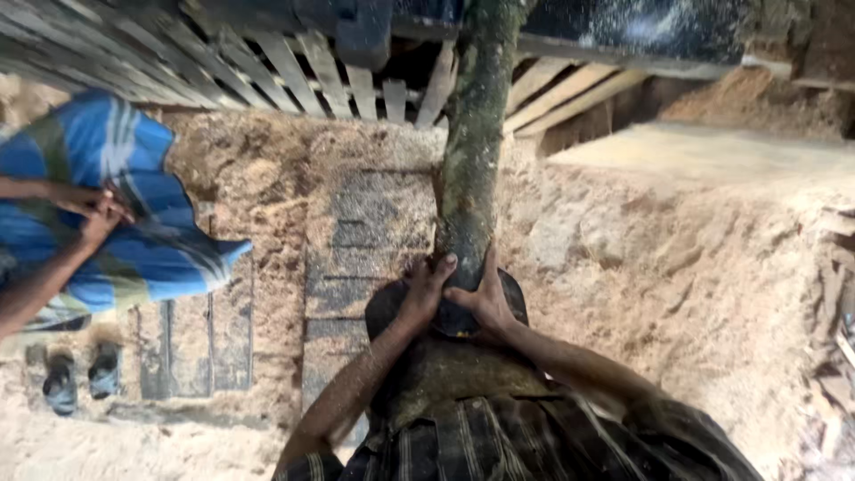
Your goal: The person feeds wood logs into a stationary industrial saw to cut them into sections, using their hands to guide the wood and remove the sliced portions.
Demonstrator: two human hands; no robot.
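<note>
The long, dark, mossy log (pixel 472 134) runs from centre frame to the top. Your left hand (pixel 426 289) and right hand (pixel 485 298) curl closed around its near end.

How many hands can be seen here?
4: the left hand and right hand grip the log end at centre; another person's two hands are clasped at far left.

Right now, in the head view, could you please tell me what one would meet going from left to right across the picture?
Sandals → co-worker's blue checked cloth → dark floor boards → left hand and right hand, both gripping the mossy log → sawdust bank → wood scraps.
</note>
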